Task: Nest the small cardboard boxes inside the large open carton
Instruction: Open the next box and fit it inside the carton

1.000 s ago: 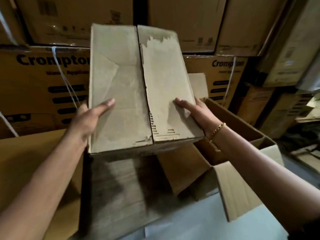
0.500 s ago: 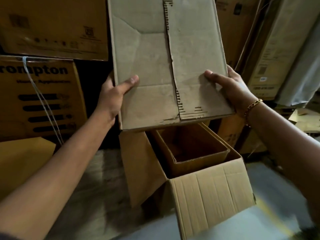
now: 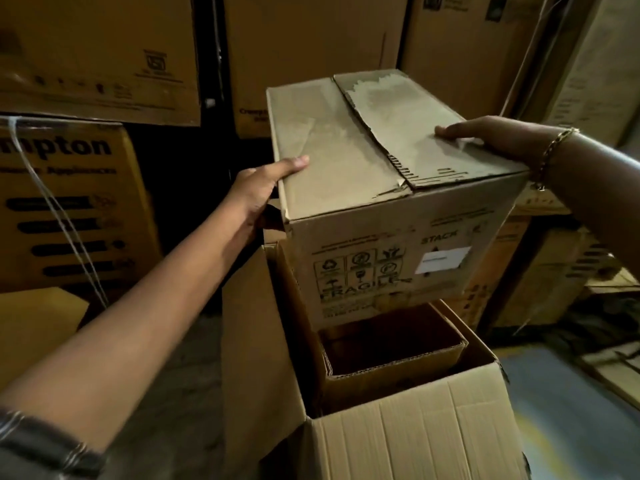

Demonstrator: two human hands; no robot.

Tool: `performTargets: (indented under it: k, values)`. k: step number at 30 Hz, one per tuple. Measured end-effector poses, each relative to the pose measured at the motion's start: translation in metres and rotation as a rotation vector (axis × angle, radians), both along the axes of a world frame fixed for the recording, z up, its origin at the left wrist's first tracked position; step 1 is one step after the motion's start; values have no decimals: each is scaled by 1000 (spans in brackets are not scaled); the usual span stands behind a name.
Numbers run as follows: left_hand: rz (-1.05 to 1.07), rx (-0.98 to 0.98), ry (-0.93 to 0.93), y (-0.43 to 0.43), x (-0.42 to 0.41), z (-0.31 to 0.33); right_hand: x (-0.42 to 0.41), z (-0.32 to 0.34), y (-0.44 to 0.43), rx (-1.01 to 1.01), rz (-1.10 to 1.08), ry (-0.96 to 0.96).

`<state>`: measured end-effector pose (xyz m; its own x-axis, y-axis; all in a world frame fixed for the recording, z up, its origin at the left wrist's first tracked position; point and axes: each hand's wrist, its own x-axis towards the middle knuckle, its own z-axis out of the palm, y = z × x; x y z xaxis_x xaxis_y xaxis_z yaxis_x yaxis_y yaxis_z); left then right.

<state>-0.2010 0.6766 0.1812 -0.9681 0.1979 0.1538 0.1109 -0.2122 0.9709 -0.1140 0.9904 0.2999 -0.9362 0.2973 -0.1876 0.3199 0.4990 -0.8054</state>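
I hold a small closed cardboard box between both hands, just above the large open carton. Its near side carries FRAGILE and STACK printing and a white label. My left hand grips its left side, thumb on top. My right hand, with a gold bracelet at the wrist, presses on its top right edge. The box's lower part sits at the carton's far end. An open smaller box stands inside the carton at its near end. The carton's flaps hang outward.
Stacked brown cartons form a wall behind. A printed carton with white strapping stands at left, a tan box top below it. More boxes sit at right. Grey floor shows at lower right.
The held box has tipped from showing its top face toward me to upright, and has come down over the far end of the open carton. Both hands keep their grip.
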Motion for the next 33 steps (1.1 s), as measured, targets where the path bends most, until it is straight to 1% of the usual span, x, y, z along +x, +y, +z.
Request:
performTargets:
  k: [6,17,26,33]
  values:
    - [-1,-52,-77,20,-9,-11,-28,-25,34,70,86,-17]
    - [126,-96,-109,57,14,-21,-37,-58,83,-52,250,-33]
    - [177,-177,-109,76,15,-17,-46,-70,109,-80,281,-20]
    - [174,-212,-118,82,10,-18,-51,-73,122,-74,298,-7]
